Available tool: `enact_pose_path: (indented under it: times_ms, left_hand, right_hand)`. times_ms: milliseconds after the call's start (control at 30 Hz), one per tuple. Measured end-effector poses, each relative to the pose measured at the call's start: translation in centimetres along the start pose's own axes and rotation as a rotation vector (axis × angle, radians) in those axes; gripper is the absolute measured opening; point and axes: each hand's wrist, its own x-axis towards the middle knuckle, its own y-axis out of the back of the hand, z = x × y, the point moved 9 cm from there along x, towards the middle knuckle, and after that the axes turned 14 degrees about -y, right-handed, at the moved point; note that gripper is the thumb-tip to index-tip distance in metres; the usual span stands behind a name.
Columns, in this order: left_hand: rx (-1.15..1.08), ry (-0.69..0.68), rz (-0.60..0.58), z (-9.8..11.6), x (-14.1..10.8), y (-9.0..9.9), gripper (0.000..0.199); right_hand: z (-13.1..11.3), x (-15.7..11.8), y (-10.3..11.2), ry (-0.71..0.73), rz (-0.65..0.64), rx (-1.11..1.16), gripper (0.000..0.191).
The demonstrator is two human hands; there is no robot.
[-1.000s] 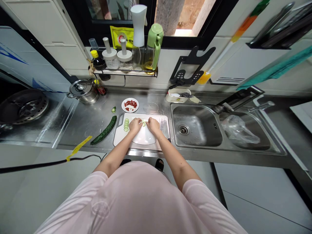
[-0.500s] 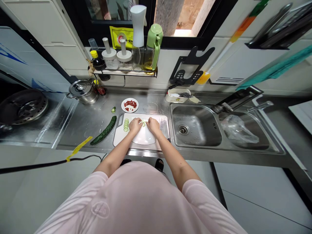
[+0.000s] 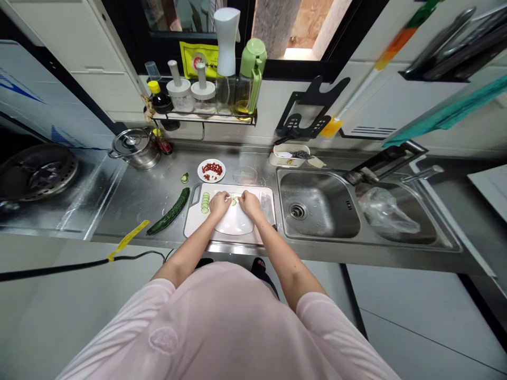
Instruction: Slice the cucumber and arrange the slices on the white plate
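Both my hands meet over the far part of a white plate (image 3: 234,224), which lies on a white cutting board (image 3: 194,226). Pale green cucumber slices (image 3: 233,200) show between my fingertips. My left hand (image 3: 219,203) is closed, its fingers pinched at the slices from the left. From the right, my right hand (image 3: 250,203) pinches at the same slices; its fingers partly hide them. An overlapping row of cucumber slices (image 3: 205,202) lies on the board beside my left hand. Left of the board is a whole dark green cucumber (image 3: 169,213).
A small plate of chopped red pieces (image 3: 211,171) and cucumber ends (image 3: 184,178) sit behind the board. To the right is a steel sink (image 3: 320,211); a plastic bag (image 3: 386,211) lies in its second basin. A lidded pot (image 3: 137,150) stands back left, beneath a condiment shelf (image 3: 206,117).
Hardly anything differs. My hands stay at the plate with the slices between the fingertips, and the view shifts very slightly.
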Motion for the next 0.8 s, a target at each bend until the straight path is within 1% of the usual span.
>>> enact_pose_path:
  times_ms: [233, 500, 800]
  left_hand:
    - [-0.003, 0.002, 0.019, -0.1, -0.2, 0.2, 0.019]
    - [-0.048, -0.034, 0.052, -0.5, -0.1, -0.1, 0.020]
    - [-0.146, -0.118, 0.120, -1.1, 0.0, -0.3, 0.021]
  right_hand:
    - [0.3, 0.2, 0.3, 0.001, 0.017, 0.048, 0.020]
    - [0.5, 0.7, 0.2, 0.006, 0.020, 0.090, 0.018]
    - [0.5, 1.0, 0.1, 0.016, 0.011, 0.103, 0.019]
